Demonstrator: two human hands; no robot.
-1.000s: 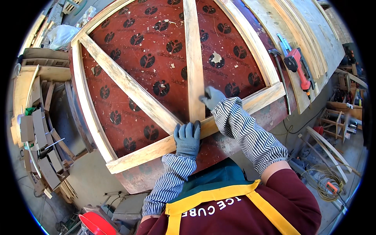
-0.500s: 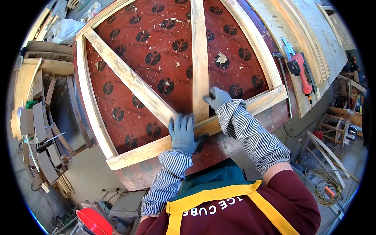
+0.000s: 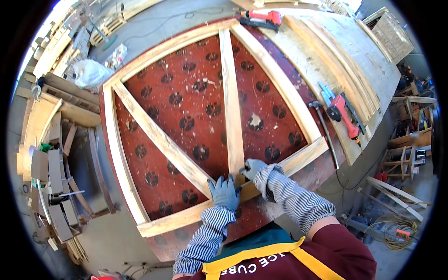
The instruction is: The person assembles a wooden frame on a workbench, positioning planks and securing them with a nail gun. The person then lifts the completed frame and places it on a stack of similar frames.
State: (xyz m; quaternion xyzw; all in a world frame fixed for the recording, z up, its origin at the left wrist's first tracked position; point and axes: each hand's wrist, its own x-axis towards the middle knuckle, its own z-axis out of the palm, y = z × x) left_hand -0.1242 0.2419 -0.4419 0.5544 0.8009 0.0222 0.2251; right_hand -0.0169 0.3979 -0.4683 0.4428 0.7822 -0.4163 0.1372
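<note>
A pale wooden frame (image 3: 128, 158) lies on a dark red printed board (image 3: 186, 123). Inside it run a middle slat (image 3: 230, 93) and a slanting slat (image 3: 158, 133), whose near ends come close together at the near rail (image 3: 182, 217). My gloved left hand (image 3: 225, 193) rests across that rail between the two slat ends, fingers spread. Against the right edge of the middle slat, close to its near end, my gloved right hand (image 3: 255, 169) has its fingers curled onto the wood. My left fingers partly hide where slat and rail meet.
Right of the frame lie a hammer (image 3: 324, 130) and a red nail gun (image 3: 343, 114), with long wooden strips (image 3: 333, 65) beyond. Another red nail gun (image 3: 261, 19) sits at the far corner. Offcuts (image 3: 51, 182) are piled at left; a coiled hose (image 3: 394, 231) is on the floor at right.
My view has tilted up, bringing the frame's far rail and the second nail gun into sight. My right hand has moved down the middle slat toward its near end; my left has shifted slightly right.
</note>
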